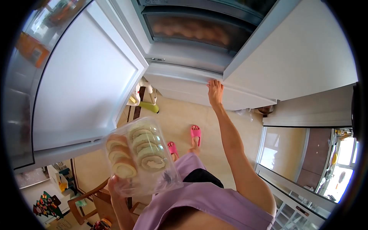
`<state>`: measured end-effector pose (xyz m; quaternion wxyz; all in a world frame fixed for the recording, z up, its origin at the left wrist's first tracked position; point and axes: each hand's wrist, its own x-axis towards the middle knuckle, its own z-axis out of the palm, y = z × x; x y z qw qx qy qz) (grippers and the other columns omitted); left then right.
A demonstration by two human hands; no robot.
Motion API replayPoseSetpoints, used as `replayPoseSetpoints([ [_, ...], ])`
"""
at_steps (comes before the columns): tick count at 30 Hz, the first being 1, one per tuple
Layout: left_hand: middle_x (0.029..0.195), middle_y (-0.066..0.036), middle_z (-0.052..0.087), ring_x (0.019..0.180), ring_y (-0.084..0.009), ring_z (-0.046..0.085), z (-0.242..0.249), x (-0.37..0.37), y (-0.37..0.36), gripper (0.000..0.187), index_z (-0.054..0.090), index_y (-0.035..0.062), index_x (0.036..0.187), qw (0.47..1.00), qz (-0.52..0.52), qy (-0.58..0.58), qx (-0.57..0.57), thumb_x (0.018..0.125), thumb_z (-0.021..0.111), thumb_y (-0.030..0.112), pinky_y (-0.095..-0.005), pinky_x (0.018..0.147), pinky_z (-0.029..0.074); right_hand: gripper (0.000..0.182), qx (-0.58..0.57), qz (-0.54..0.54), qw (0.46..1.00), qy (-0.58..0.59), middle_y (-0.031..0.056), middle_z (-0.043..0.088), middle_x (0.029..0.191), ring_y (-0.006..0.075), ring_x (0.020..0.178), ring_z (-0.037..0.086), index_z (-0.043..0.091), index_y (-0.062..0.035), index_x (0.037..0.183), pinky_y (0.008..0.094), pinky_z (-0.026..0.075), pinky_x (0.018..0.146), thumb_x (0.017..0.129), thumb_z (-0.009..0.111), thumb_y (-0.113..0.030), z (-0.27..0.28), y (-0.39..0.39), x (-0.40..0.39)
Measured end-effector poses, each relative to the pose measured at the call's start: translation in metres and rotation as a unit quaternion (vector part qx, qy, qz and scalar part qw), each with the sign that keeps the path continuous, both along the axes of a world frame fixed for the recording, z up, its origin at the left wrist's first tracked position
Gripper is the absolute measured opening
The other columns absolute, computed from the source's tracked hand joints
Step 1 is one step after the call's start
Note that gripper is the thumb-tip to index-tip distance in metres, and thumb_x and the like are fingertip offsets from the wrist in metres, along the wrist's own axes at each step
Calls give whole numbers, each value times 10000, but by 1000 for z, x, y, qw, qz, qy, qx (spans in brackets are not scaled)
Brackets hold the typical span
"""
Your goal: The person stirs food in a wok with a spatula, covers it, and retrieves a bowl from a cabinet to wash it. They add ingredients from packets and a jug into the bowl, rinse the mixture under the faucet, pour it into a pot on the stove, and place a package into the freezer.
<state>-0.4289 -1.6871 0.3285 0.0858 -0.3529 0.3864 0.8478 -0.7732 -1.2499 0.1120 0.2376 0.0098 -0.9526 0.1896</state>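
Observation:
My left hand (pixel 114 188) grips the near-left corner of a clear plastic container (pixel 174 177). Inside lie cake roll slices in two rows: yellowish slices with a brown skin (pixel 125 168) on the left, pale green slices (pixel 153 161) on the right. The container is tilted in front of my body. Ahead, my right hand (pixel 216 92) has its fingers hooked over the top edge of the fridge's lower white drawer front (pixel 180 82), close to the bottom corner of the right fridge door (pixel 295 50). Part of my left hand is hidden behind the container.
The left fridge door (pixel 84 84) stands wide open. Behind smoked panels, a fridge drawer (pixel 191 30) holds rounded brownish things. A wooden chair (pixel 82 207) is at lower left. A green-and-white floor tool (pixel 149 106) leans beside the fridge. At right is a sliding glass door (pixel 283 149).

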Motion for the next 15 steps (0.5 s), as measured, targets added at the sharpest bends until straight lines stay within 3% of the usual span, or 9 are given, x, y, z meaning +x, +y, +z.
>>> replayPoseSetpoints([
  [1,676,0,527,444,-98,428,1,-5,3,309,585,85,1001,999,25,-16,-19,805,592,324,-236,372,381,122,-4,2,1000,-4,52,588,898,250,886,541,582,-86,897,397,404,798,807,640,-145,0,0,4],
  [5,730,-7,545,460,-100,431,6,-28,10,323,579,80,1015,997,17,-38,-58,804,595,325,-226,361,364,125,-31,3,999,-10,54,584,904,257,884,537,576,-81,896,404,398,773,801,638,-132,1,-7,28],
  [6,803,-12,577,652,-155,524,2,-30,4,303,584,126,971,999,-33,-22,-29,802,604,377,-289,521,440,125,-27,-4,1000,-13,54,584,904,257,884,537,576,-81,896,404,398,773,801,638,-132,3,-8,36],
  [8,875,-18,609,844,-210,617,-12,-36,0,288,589,172,926,996,-85,-5,2,799,614,429,-353,680,516,120,-39,8,998,-41,58,579,909,259,887,532,574,-82,896,408,395,768,806,632,-136,7,-13,53],
  [10,924,-13,602,922,-218,598,-29,-42,-2,253,588,172,922,998,-54,27,-19,806,621,395,-366,748,499,120,-44,6,998,-51,64,575,916,264,890,527,573,-82,899,411,392,774,810,628,-140,7,-19,71],
  [11,924,-13,602,922,-218,598,-21,-49,8,253,588,172,922,998,-58,26,-18,806,621,395,-366,748,499,117,-48,6,997,-56,66,573,915,268,888,524,574,-82,898,413,390,778,811,626,-140,8,-21,81],
  [13,911,-45,610,823,-150,583,0,-70,39,380,597,77,1021,993,-52,-31,-105,807,597,390,-298,699,461,113,-61,5,996,-66,70,568,914,280,879,517,578,-82,895,416,385,785,813,623,-147,9,-26,100],
  [15,943,-31,608,862,-177,587,-8,-78,39,301,591,116,975,993,-69,-28,-93,816,612,371,-321,693,476,110,-63,2,996,-63,64,571,917,279,880,519,577,-80,890,416,382,776,812,625,-142,6,-30,117],
])
